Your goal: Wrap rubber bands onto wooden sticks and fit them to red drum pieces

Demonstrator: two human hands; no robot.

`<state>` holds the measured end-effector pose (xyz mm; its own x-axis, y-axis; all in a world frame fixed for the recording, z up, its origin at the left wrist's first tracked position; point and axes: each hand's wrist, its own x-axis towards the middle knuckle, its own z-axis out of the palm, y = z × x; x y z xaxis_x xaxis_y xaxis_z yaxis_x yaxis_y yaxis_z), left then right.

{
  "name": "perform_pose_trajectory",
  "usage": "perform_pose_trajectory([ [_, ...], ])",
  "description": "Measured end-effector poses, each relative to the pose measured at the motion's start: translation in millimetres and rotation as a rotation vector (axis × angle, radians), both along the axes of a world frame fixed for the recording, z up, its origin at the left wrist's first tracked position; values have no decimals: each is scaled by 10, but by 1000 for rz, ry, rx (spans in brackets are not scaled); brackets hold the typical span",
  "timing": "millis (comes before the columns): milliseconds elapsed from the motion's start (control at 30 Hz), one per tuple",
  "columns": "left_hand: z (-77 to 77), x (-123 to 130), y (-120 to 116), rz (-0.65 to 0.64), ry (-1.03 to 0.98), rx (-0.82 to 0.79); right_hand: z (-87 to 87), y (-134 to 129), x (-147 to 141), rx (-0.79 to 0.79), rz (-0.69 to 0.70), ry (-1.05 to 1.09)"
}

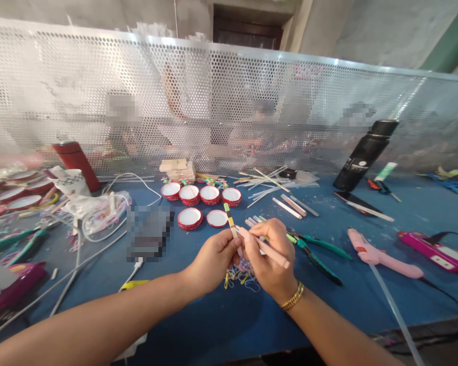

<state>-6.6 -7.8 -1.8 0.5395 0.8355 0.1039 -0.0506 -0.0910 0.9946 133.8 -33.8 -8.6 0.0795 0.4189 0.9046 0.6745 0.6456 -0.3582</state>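
My left hand pinches a thin flat stick with green, black and yellow bands at its upper end. Beside it, my right hand is closed round a pale pink pen, held like a writing tool with its tip at the stick. Both hands meet over the blue table. Under them lies a small heap of coloured elastic loops. Just beyond the hands stand stacks of white discs with red rims. Several pale markers, partly hidden by my right hand, lie behind it.
Green-handled pliers, a pink glue gun and a black bottle are on the right. A phone with a cable, a cup and a red bottle are on the left. A perforated metal screen stands behind; people show through it.
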Motion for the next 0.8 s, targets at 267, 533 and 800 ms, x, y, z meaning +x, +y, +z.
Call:
perform_pose_trajectory([
  [267,30,1,-9,5,-20,-14,-7,9,19,-1,-25,-15],
  [533,39,-14,-2,33,0,-24,-25,-10,15,-13,39,-23],
  [800,29,-7,-4,32,7,-7,-9,-6,-7,-8,42,-49],
])
